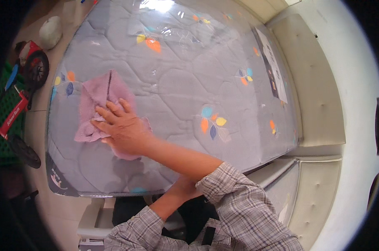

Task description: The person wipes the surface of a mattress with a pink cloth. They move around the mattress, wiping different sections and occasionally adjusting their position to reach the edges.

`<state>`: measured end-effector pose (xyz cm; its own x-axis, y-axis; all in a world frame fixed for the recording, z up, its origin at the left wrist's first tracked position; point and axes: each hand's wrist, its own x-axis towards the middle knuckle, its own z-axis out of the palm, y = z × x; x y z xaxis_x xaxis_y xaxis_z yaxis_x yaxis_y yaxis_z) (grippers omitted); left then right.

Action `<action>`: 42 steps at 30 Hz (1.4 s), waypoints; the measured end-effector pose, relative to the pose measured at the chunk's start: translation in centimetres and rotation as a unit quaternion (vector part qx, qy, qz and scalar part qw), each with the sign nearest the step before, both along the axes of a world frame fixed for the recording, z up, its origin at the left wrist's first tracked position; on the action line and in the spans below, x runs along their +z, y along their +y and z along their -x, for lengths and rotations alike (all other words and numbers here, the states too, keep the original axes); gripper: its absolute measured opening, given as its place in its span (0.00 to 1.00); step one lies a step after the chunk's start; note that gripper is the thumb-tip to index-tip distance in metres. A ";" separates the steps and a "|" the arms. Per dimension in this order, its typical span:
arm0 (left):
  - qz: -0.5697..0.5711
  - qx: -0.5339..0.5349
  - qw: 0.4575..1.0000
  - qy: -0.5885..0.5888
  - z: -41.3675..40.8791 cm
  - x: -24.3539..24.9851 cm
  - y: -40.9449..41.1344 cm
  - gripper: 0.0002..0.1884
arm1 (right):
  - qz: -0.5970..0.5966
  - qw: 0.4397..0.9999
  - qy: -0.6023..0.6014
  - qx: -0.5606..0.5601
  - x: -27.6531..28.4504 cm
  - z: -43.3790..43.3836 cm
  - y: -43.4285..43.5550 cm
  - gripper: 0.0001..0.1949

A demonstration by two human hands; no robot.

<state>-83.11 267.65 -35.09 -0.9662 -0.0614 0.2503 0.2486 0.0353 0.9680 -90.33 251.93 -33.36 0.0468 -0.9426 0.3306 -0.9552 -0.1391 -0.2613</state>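
My right hand (122, 127) holds a pink cloth (97, 89) down against the mattress, its fingers spread over the fabric. Folds and a raised corner of the cloth show beyond my fingertips. Under palm and cloth lies a grey quilted mattress (173, 84) with printed coloured leaves, covered in shiny clear plastic. My left hand (189, 186) is at the mattress's near edge, largely hidden behind my right forearm; its fingers cannot be seen.
A padded beige headboard (313, 78) borders the mattress on the right. Near it, a printed sheet (274, 67) lies on the mattress. On the floor at left are a red child's bike (15, 114), a green plastic basket (3, 125) and a white bundle (50, 32).
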 end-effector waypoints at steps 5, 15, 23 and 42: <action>0.184 -0.037 0.976 -0.107 1.4 1.3 -0.7 0.33 | -0.018 0.999 0.005 -0.051 0.4 4.1 5.3 0.32; 0.264 -0.057 0.956 -0.117 2.3 2.4 -0.9 0.20 | -0.071 0.972 0.085 -0.206 1.6 11.9 17.0 0.34; 0.170 0.014 0.978 -0.120 2.8 2.8 -2.0 0.15 | -0.083 0.951 0.092 -0.284 1.4 17.3 23.1 0.34; 0.139 0.056 0.985 -0.088 3.4 1.9 -1.1 0.14 | -0.112 0.866 0.113 -0.474 0.4 26.5 38.5 0.36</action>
